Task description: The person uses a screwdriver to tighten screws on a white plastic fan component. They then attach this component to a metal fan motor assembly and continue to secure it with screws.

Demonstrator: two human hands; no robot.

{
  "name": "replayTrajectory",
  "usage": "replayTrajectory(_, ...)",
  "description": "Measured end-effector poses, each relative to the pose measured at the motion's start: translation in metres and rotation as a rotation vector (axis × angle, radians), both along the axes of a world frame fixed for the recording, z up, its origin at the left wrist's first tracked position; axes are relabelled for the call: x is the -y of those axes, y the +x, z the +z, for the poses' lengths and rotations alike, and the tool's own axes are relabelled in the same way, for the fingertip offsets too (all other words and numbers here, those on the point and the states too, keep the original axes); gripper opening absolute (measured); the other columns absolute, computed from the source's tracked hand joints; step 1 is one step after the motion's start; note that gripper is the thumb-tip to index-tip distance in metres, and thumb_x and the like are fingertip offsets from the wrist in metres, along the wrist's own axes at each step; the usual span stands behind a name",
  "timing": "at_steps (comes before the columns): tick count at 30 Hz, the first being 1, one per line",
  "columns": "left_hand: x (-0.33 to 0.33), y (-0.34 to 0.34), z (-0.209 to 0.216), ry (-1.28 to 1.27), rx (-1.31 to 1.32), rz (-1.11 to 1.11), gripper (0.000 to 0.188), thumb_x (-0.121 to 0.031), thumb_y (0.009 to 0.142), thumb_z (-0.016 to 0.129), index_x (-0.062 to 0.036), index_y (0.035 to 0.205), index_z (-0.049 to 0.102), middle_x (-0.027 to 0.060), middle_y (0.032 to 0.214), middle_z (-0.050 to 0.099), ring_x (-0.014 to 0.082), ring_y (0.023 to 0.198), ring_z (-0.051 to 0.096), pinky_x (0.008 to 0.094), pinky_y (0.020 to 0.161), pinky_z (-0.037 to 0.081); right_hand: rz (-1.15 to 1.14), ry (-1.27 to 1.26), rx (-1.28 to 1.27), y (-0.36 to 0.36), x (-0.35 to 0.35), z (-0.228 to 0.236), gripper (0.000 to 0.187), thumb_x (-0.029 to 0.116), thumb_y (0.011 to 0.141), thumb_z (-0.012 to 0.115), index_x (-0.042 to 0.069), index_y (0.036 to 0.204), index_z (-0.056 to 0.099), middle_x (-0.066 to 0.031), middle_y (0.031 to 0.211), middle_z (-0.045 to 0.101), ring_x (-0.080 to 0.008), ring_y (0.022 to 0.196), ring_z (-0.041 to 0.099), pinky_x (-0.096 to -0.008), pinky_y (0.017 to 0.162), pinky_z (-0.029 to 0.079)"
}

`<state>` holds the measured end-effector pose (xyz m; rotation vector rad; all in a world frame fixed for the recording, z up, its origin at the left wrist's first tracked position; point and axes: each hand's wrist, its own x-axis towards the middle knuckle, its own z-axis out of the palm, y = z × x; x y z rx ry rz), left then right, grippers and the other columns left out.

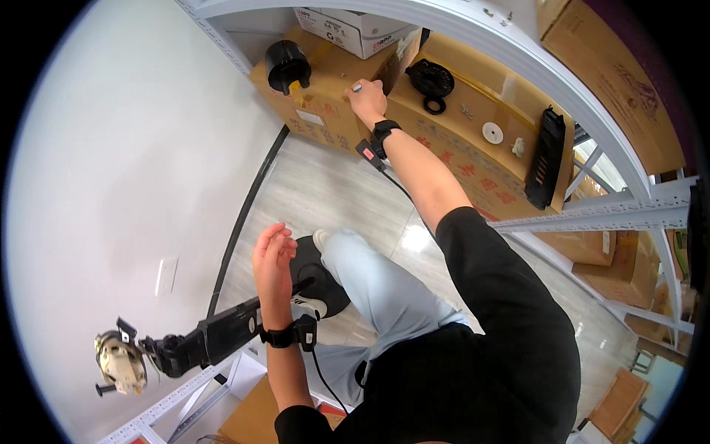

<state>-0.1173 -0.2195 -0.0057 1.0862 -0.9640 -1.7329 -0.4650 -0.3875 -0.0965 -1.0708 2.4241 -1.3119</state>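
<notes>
My right hand [367, 101] is over the edge of a cardboard box, its fingers closed on a small light-blue-and-grey piece too small to name. To its left on the box stands a black cup-shaped housing [287, 68]; a few tiny screws lie between them. My left hand [273, 257] hangs in the air with loosely curled fingers and nothing in it. Below it a black stand with a round base [336, 285] rests on the floor. The stand's pole [229, 333] leads to a cream, motor-like head [120, 361] with bare wires.
On the box at right are a black round cover [430, 77], a black ring [434, 105], several screws [467, 112], a white disc [492, 133], a small white part [518, 148] and a long black panel [545, 159]. White shelf beams [606, 218] border this.
</notes>
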Motion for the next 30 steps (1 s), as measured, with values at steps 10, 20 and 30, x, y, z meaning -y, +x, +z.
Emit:
replayTrajectory(10,0.027,0.014,-0.025,0.041,-0.052,-0.024,0.021,-0.007,0.092,0.056,0.0019,0.111,0.059,0.0074,0.093,0.062,0.0143,0.078,0.059,0.0260,0.068,0.044,-0.017,0.186,-0.256,-0.005,0.049,-0.025,0.026,0.026,0.082,0.065,0.012,0.103,0.070,-0.0220,0.107,0.061,-0.0379,0.087,0.067,-0.0445,0.077,0.055)
replayTrajectory(20,0.016,0.018,-0.015,0.020,-0.070,-0.062,0.020,-0.007,0.093,0.055,0.0017,0.110,0.060,0.0067,0.092,0.063,0.0136,0.079,0.059,0.0258,0.070,0.045,0.001,-0.033,-0.066,-0.002,0.016,0.001,0.029,0.023,0.080,0.067,0.008,0.104,0.067,-0.0214,0.108,0.061,-0.0402,0.094,0.063,-0.0454,0.081,0.052)
replayTrajectory(30,-0.016,-0.026,0.035,-0.076,-0.090,-0.195,0.020,-0.007,0.093,0.054,0.0029,0.110,0.059,0.0079,0.092,0.062,0.0149,0.081,0.057,0.0259,0.072,0.044,0.353,-0.660,0.415,0.011,-0.181,0.152,0.032,0.032,0.087,0.072,0.000,0.083,0.066,-0.0030,0.089,0.061,-0.0098,0.074,0.058,-0.0256,0.067,0.045)
